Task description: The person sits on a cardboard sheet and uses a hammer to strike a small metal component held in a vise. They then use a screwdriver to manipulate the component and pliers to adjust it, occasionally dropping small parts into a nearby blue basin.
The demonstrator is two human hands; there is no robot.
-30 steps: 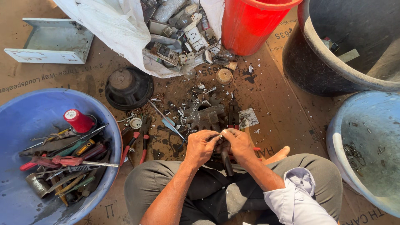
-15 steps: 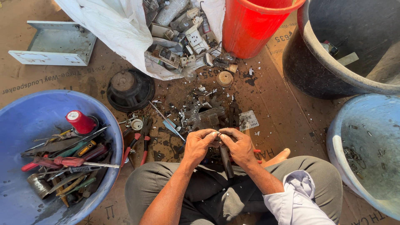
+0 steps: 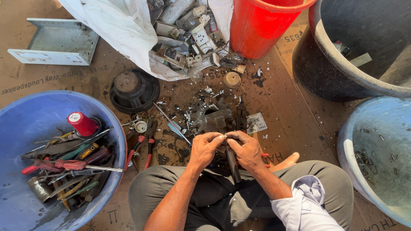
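1. Left hand & right hand: both were bare, no gloves, no rings or watch visible.
2. Left forearm was bare, no sleeve seen.
3. Right arm had a white shirt sleeve, rolled/bunched abt the elbow.
4. Trousers: grey-olive, creased over the legs.

A flattened brown cardboard box with dark printed lettering is spread over the floor as a mat. 1 small pale rectangular label with dark print is seen lying on it, just beyond the hands. A white plastic sack, opened and spilling scrap electrical parts, is laid at the top, beside a red bucket.
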